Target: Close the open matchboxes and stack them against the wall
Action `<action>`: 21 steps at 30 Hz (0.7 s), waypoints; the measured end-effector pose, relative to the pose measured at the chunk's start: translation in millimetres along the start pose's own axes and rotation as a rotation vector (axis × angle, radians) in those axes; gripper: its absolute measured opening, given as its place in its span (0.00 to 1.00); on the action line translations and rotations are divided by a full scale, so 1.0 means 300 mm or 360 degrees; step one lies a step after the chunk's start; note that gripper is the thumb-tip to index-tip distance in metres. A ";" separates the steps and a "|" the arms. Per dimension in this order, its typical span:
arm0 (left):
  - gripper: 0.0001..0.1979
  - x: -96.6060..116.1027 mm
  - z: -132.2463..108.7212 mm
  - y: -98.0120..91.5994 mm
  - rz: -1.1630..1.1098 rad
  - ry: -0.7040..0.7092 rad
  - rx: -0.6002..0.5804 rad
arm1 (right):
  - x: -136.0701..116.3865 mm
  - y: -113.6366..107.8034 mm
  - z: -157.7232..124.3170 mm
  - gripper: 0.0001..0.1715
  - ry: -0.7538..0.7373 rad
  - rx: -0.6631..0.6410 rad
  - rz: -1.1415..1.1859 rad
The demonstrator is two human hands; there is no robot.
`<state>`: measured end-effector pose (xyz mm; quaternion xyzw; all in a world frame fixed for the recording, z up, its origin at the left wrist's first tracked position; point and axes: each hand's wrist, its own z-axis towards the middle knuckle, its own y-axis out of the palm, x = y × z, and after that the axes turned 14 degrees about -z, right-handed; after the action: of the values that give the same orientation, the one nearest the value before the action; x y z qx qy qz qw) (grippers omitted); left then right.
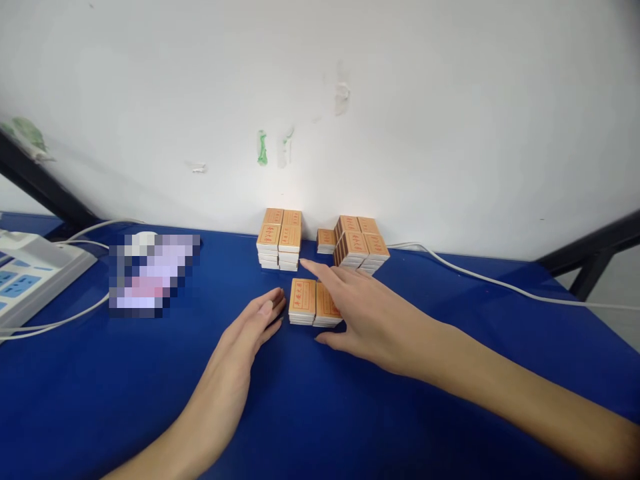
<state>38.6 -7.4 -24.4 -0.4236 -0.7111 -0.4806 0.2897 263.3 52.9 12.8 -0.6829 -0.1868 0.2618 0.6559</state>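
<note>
Two low stacks of orange-topped matchboxes (303, 297) stand side by side in front of me. My left hand (255, 323) is just left of them, fingers stretched and flat, with a small gap to the boxes. Around the right-hand stack curves my right hand (357, 300); its thumb is at the near side and its index finger reaches past the far side. It covers part of that stack, and whether the palm touches the boxes is hidden. Its fingers are apart.
Behind, near the white wall, stand a block of stacked matchboxes (279, 239) on the left, another block (361, 243) on the right and a small stack (327, 241) between. A power strip (35, 280), a blurred-out object (155, 273) and white cables (480, 280) lie on the blue table (320, 413).
</note>
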 end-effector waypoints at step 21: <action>0.29 -0.005 0.010 -0.014 0.0051 0.0094 -0.0102 | 0.020 -0.030 -0.007 0.52 -0.0033 0.0059 -0.0122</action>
<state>35.5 -5.7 -28.7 -0.4297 -0.6795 -0.5107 0.3047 270.2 55.4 21.1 -0.6603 -0.2147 0.2471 0.6760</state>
